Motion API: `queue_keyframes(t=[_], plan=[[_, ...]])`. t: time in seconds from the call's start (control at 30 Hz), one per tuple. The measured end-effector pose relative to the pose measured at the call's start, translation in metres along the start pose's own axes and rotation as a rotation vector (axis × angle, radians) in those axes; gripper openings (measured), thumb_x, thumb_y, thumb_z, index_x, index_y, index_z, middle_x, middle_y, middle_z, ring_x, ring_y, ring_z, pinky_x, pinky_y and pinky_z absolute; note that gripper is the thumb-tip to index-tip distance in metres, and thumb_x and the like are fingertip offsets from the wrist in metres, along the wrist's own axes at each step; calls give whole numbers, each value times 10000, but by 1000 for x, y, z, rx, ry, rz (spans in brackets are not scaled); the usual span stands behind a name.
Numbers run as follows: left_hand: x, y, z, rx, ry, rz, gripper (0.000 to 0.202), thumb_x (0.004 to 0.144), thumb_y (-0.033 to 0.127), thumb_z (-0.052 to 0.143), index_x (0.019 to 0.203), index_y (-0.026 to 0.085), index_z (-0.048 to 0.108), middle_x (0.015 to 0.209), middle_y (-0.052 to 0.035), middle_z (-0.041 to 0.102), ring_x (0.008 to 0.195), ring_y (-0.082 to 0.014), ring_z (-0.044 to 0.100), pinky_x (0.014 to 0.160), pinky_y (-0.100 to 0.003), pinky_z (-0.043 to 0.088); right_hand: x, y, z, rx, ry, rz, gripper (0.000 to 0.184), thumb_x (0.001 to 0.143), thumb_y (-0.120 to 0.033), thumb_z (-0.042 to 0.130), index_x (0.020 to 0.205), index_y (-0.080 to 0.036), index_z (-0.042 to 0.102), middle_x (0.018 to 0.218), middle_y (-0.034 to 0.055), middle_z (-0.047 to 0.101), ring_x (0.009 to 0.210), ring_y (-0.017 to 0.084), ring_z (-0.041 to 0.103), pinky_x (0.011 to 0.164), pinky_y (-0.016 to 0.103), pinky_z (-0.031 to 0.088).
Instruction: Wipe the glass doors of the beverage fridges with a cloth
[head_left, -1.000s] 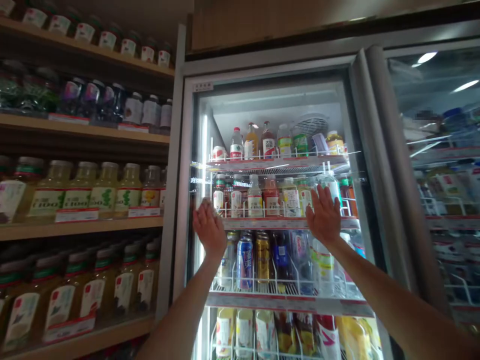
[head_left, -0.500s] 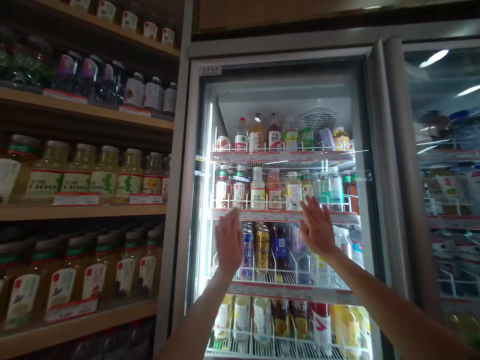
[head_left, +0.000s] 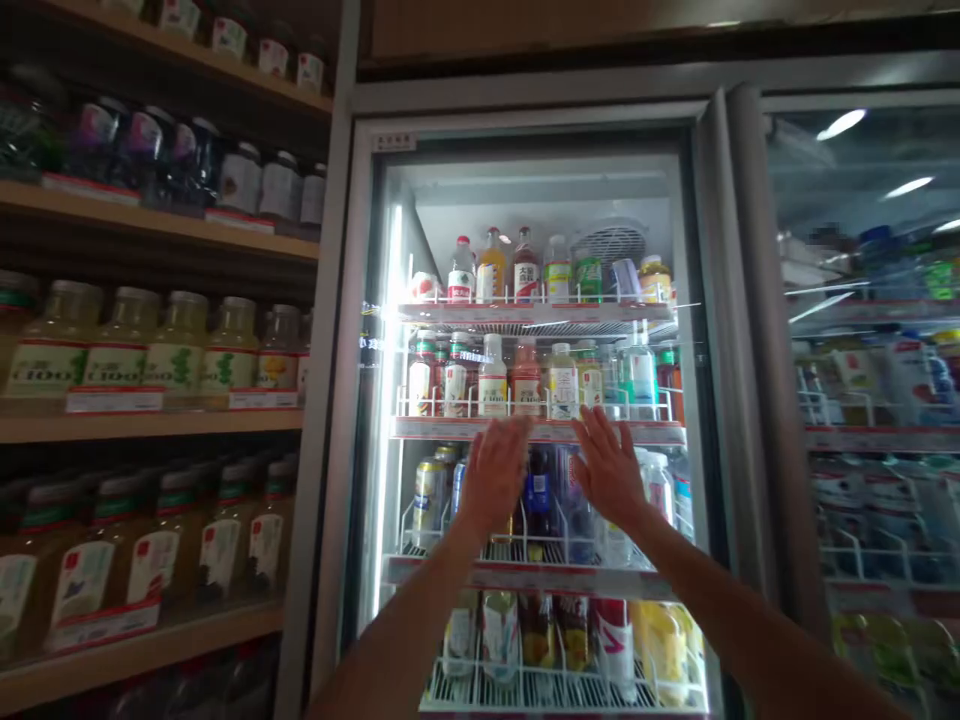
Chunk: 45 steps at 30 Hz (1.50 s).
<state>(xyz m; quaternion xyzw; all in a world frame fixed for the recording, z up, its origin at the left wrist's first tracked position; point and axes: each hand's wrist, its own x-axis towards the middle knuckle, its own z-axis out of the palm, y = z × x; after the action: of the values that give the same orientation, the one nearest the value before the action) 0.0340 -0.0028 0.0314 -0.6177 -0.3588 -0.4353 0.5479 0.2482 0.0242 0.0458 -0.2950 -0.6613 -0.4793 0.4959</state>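
Both my hands are raised in front of the glass front point(head_left: 540, 190) of a lit drinks fridge. My left hand point(head_left: 495, 470) has its fingers stretched out, slightly smeared by motion, and holds nothing. It covers some cans on the third shelf. To its right, my right hand point(head_left: 611, 470) is spread with fingers apart, also holding nothing. Whether either palm touches the glass I cannot tell. Behind the fingertips runs the second shelf's edge point(head_left: 427, 428), with a white-capped bottle point(head_left: 493, 375) and a pink bottle point(head_left: 527, 378) above it.
Wooden shelves point(head_left: 165, 425) of juice bottles point(head_left: 169, 345) stand at the left. A vertical metal door frame point(head_left: 757, 350) separates this fridge from a second glass-fronted fridge point(head_left: 877, 330) at the right. Yellow bottles point(head_left: 664, 650) stand on the lowest visible shelf.
My left hand has moved right, closer to my right hand, uncovering cans at the left of the third shelf. The view has shifted slightly right.
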Motion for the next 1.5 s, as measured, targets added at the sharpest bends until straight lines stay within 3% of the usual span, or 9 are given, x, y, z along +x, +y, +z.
queue_keyframes(t=[0.13, 0.33, 0.53, 0.77, 0.97, 1.03, 1.23, 1.4, 1.5], plan=[[28, 12, 9, -41, -35, 212, 490, 899, 255, 383, 1386, 219, 342, 1434, -7, 403, 1398, -181, 173, 1137, -382, 230, -5, 26, -9, -13, 38, 75, 585, 911, -264, 362, 1455, -225, 154, 1465, 95, 331, 1382, 229, 222, 1103, 491, 177], [88, -10, 15, -15, 228, -534, 503, 911, 248, 312, 1402, 137, 307, 1464, -130, 331, 1399, -284, 150, 1103, -542, 226, -19, 74, -30, -42, 50, 113, 607, 915, -281, 352, 1465, -230, 100, 1470, 88, 324, 1384, 233, 214, 1090, 469, 235], [106, 67, 40, -101, -65, 288, 490, 902, 231, 360, 1391, 245, 329, 1422, -12, 423, 1370, -194, 262, 1112, -408, 275, -5, 84, -38, 23, 110, 92, 608, 918, -285, 333, 1468, -248, 76, 1492, 69, 278, 1380, 229, 227, 1099, 468, 233], [172, 11, 33, -26, 142, -440, 482, 899, 251, 321, 1363, 132, 378, 1442, -128, 371, 1381, -303, 211, 1075, -557, 275, 20, 106, -51, 19, 133, 142, 578, 932, -298, 303, 1466, -251, 87, 1476, 81, 311, 1366, 226, 267, 1083, 458, 261], [183, 67, 48, -83, -115, 359, 468, 915, 272, 335, 1383, 259, 337, 1421, -5, 425, 1362, -191, 279, 1106, -419, 276, 45, 111, -40, 43, 160, 151, 552, 930, -305, 290, 1458, -233, 148, 1469, 94, 323, 1367, 233, 264, 1082, 469, 258], [192, 50, 43, -69, -112, 299, 458, 913, 272, 338, 1369, 251, 364, 1419, -8, 428, 1358, -204, 287, 1102, -429, 278, 51, 115, -37, 25, 164, 142, 545, 931, -311, 292, 1454, -229, 164, 1458, 98, 343, 1363, 234, 271, 1078, 469, 265], [207, -21, 28, -18, 154, -434, 467, 898, 246, 311, 1332, 115, 424, 1440, -135, 372, 1367, -314, 238, 1074, -558, 262, 62, 123, -32, -27, 150, 123, 522, 932, -321, 289, 1437, -207, 220, 1448, 97, 361, 1364, 227, 269, 1077, 462, 269], [193, 26, 41, -74, -50, 126, 432, 902, 267, 334, 1315, 214, 449, 1421, -21, 424, 1365, -229, 271, 1115, -449, 252, 85, 107, -16, -17, 146, 120, 499, 924, -317, 296, 1407, -191, 299, 1437, 96, 379, 1355, 227, 290, 1081, 463, 260], [191, 2, 31, -55, -55, 70, 436, 896, 272, 337, 1311, 200, 452, 1423, -34, 421, 1360, -227, 283, 1115, -444, 252, 98, 101, -11, -12, 116, 86, 492, 919, -303, 306, 1397, -190, 318, 1439, 89, 379, 1363, 218, 271, 1091, 456, 242]])
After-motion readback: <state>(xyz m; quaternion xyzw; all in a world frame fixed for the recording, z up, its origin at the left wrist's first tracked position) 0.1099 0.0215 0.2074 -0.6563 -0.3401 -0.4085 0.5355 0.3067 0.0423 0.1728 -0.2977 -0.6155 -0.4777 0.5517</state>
